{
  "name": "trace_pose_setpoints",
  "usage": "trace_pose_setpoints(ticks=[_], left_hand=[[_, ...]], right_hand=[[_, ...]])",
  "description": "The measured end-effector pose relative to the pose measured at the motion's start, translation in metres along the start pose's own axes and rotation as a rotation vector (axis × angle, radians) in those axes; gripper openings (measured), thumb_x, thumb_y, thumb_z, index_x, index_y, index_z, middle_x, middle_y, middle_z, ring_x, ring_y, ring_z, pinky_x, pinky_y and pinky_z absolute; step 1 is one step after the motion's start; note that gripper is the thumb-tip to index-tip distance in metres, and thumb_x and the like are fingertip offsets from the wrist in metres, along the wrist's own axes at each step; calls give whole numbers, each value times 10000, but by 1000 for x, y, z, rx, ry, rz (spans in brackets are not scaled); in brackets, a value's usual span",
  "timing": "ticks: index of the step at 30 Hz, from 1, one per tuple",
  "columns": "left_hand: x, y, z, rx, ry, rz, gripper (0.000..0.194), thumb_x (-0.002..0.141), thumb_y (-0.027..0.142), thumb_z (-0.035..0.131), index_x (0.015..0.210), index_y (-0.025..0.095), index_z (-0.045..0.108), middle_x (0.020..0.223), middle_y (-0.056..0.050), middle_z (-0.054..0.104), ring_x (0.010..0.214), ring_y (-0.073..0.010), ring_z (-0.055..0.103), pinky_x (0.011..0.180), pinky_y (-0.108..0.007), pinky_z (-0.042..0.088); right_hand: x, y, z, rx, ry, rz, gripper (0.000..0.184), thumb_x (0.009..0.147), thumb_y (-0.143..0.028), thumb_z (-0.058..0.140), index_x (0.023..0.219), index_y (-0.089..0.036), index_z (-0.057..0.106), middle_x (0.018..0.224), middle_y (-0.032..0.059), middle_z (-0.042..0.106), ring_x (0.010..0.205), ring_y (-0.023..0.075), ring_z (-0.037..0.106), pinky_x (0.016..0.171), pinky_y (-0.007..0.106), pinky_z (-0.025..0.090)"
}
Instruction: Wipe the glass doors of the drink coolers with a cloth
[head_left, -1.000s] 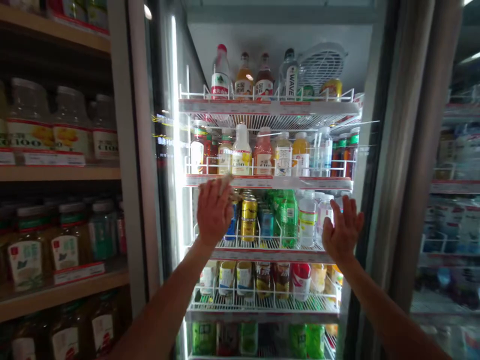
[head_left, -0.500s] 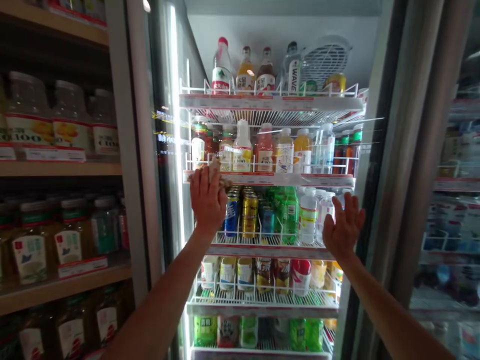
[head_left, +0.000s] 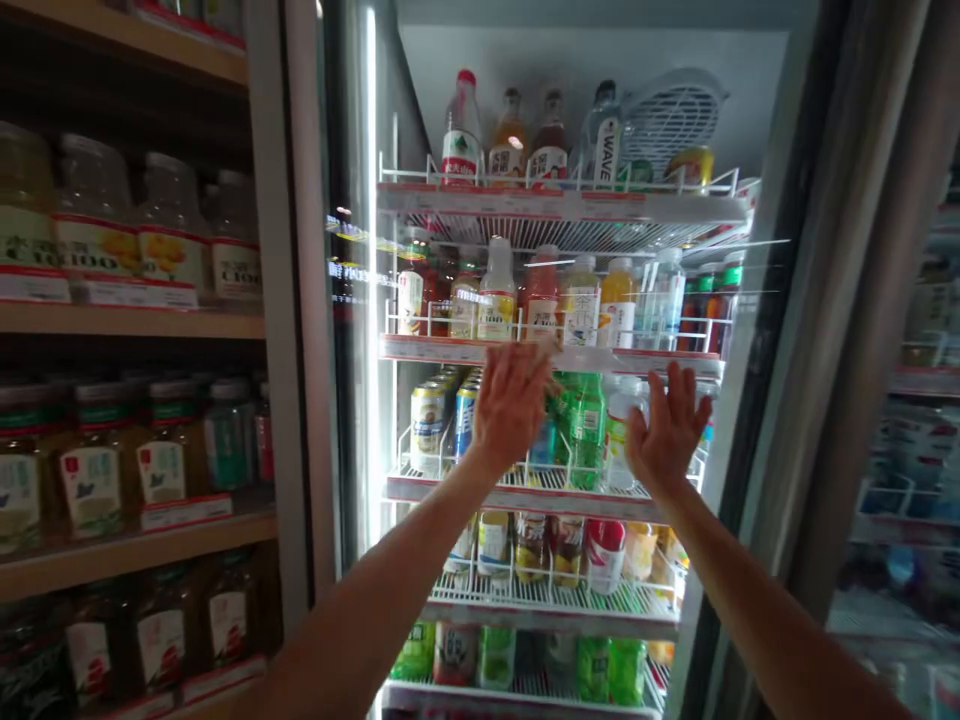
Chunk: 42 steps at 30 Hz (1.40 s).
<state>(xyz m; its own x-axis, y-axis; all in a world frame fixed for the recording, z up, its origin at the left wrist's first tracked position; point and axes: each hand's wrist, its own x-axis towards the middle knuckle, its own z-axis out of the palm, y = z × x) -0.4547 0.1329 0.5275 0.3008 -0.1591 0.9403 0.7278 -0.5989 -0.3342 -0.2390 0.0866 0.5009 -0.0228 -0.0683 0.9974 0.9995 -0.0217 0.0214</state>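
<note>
A glass cooler door (head_left: 352,400), with reflected lights on it, stands in front of lit shelves of drinks. My left hand (head_left: 512,405) presses a crumpled cloth (head_left: 553,350) against the glass at the height of the second shelf edge. Most of the cloth is hidden behind the fingers, with a pale, brownish edge showing past the fingertips; both are slightly blurred. To the right, my right hand (head_left: 670,425) is open with fingers apart, its palm toward the glass, and nothing shows in it.
Behind the glass, wire shelves hold bottles (head_left: 585,300), cans (head_left: 429,420) and green bottles (head_left: 586,430). Wooden shelving (head_left: 135,320) with rows of juice bottles (head_left: 169,450) stands at the left. A metal door frame (head_left: 862,300) runs down the right side.
My left hand has swept the cloth to the right across the glass, nearer my right hand. The right hand stays in much the same place; the view has turned slightly left.
</note>
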Motion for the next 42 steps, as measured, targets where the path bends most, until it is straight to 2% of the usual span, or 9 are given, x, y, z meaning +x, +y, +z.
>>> trace_pose_setpoints(ticks=[4,9,11,16,23,28,33,37,42], left_hand=[[-5,14,5,-50,-134,299,384,860,236,438,1235,215,516,1402,-17,440,1387,-202,221,1165,-441,190],[30,-34,-5,44,91,-179,455,875,268,399,1315,159,437,1443,-114,362,1401,-252,166,1143,-517,182],[41,-34,-5,42,112,-225,466,873,252,387,1322,134,428,1450,-129,346,1404,-271,146,1140,-539,170],[36,-6,3,-56,-103,211,421,859,224,411,1274,198,482,1420,-45,414,1390,-218,213,1160,-453,197],[54,-85,-17,106,266,-344,460,879,256,384,1322,139,422,1436,-138,366,1392,-274,191,1123,-536,219],[42,-36,-5,58,52,17,524,872,254,397,1377,137,326,1441,-122,365,1399,-262,169,1126,-498,248],[41,-10,2,-33,-105,33,700,852,292,460,1421,48,135,1445,-167,343,1402,-237,156,1126,-450,268],[35,-37,-13,-68,-88,-53,901,815,468,511,1432,41,12,1450,-227,295,1398,-288,145,1101,-514,254],[16,-88,-36,13,-115,39,932,780,603,488,1453,131,48,1470,-189,276,1385,-289,206,1102,-491,238]], right_hand=[[1,-2,3,1,21,4,467,904,-308,365,1341,-150,414,1427,146,381,1379,231,251,1111,476,158],[-3,0,5,11,30,13,479,900,-310,349,1360,-186,392,1435,121,376,1377,226,256,1103,479,180],[-4,0,6,10,27,26,488,896,-316,338,1366,-193,386,1431,119,382,1373,233,265,1099,486,183],[-4,1,6,15,43,6,510,886,-296,351,1389,-212,355,1439,110,372,1363,251,287,1094,498,196],[-4,1,9,6,80,-44,531,886,-252,376,1412,-229,305,1450,103,356,1362,247,289,1095,502,210],[-4,-1,7,57,139,-57,510,883,-243,402,1389,-225,347,1432,112,385,1349,259,315,1087,528,216],[32,-50,-1,382,134,-116,527,899,-212,334,1418,-265,267,1430,86,387,1331,226,352,1072,502,292],[67,-101,7,529,-59,-172,523,915,-217,281,1433,-252,216,1358,80,478,1266,175,438,1002,414,407],[81,-143,19,229,-263,-276,473,895,-363,409,1363,-305,369,1489,62,285,1385,272,214,1088,567,184]])
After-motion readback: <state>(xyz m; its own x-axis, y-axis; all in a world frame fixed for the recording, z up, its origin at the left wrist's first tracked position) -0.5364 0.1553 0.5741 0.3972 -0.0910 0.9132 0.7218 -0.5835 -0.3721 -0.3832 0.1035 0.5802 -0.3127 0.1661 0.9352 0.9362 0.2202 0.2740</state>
